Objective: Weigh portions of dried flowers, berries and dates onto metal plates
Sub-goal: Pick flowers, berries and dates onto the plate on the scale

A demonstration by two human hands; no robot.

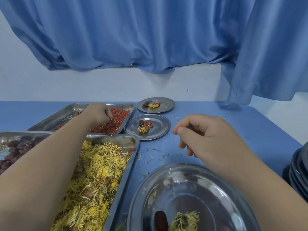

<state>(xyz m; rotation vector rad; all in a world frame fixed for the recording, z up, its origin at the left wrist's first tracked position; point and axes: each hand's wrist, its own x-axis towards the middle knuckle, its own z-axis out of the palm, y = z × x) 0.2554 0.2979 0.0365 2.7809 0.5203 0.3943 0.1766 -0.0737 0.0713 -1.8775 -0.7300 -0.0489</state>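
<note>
On blue table (260, 130), metal plates (159, 129), blue curtain (133, 39)

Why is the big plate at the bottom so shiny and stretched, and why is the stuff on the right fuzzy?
Head view: the near plate mirrors the soft light in pale streaks; head view again, the wide-angle lens stretches things close to the edges; the stacked plates at the right edge are smeared and out of focus, while the berries stay fairly sharp.
</note>
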